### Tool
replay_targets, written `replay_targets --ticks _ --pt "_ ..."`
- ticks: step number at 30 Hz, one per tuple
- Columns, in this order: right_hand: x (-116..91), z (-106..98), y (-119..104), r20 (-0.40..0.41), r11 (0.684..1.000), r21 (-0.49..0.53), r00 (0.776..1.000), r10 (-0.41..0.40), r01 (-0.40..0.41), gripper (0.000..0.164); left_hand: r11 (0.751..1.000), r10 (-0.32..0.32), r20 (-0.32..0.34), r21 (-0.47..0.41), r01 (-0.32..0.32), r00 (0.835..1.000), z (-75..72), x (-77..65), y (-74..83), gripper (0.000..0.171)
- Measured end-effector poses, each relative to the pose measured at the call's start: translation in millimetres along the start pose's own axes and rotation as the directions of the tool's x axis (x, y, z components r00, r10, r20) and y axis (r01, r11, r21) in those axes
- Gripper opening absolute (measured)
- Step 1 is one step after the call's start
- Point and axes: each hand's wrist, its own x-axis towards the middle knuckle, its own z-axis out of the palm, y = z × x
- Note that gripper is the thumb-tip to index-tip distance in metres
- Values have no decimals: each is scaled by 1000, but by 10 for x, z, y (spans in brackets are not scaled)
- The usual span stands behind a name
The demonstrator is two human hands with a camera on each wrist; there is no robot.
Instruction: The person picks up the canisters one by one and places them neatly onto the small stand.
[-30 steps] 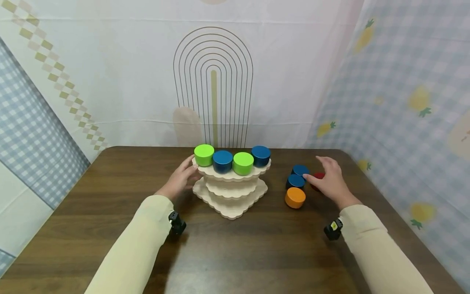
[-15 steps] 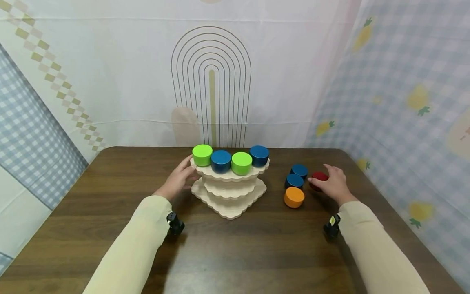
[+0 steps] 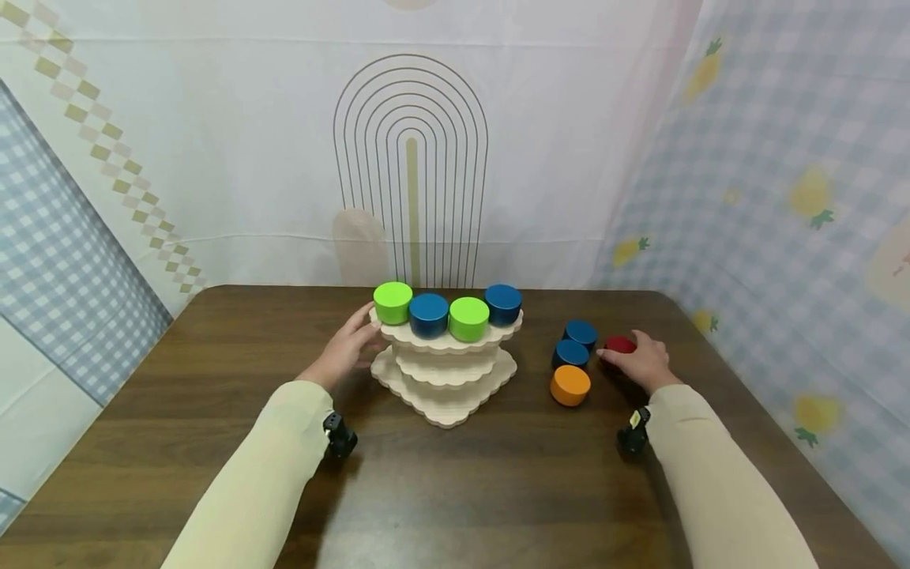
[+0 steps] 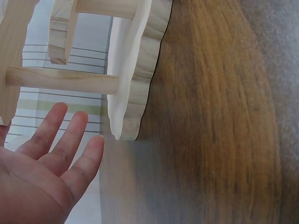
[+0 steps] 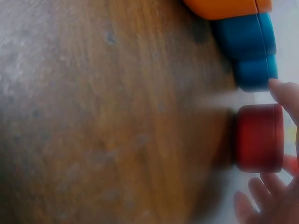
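My left hand (image 3: 346, 350) rests at the left end of a pale wooden tiered stand (image 3: 446, 371), touching its scalloped top tier. Three of its fingers (image 4: 88, 161) reach out loosely beside the stand's dowel posts in the left wrist view. On the top tier sit two lime green tins (image 3: 468, 318) and two blue tins (image 3: 429, 314), alternating. At the right, my right hand (image 3: 645, 362) is spread around a red round tin (image 5: 258, 138) standing on the table. In the right wrist view its thumb (image 5: 285, 95) stands slightly off the tin's side, with the other fingers at the opposite side.
Left of the red tin, a row of two blue tins (image 3: 571, 354) and an orange tin (image 3: 570, 386) runs toward the front of the brown wooden table (image 3: 455, 498). A patterned cloth (image 3: 270, 158) hangs behind the table, and a checked one (image 3: 796, 237) on the right.
My right hand has moved from above the blue tins, right and down, to the red tin, its thumb and fingers now around it. My left hand and the stand stay where they were.
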Motion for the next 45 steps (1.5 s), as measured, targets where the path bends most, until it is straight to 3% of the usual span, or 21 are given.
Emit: replay_targets --ticks 13,28,45 --pt "-59 27 71 18 995 42 996 90 -91 94 1000 -6 -10 7 6 1000 48 13 -18 60" --pt "-27 96 38 6 996 38 997 83 -83 87 999 -3 -14 33 3 1000 -17 -50 -42 61" --pt "-131 -5 -44 -103 993 106 994 -39 50 79 1000 16 -12 8 -16 1000 -2 24 -35 62"
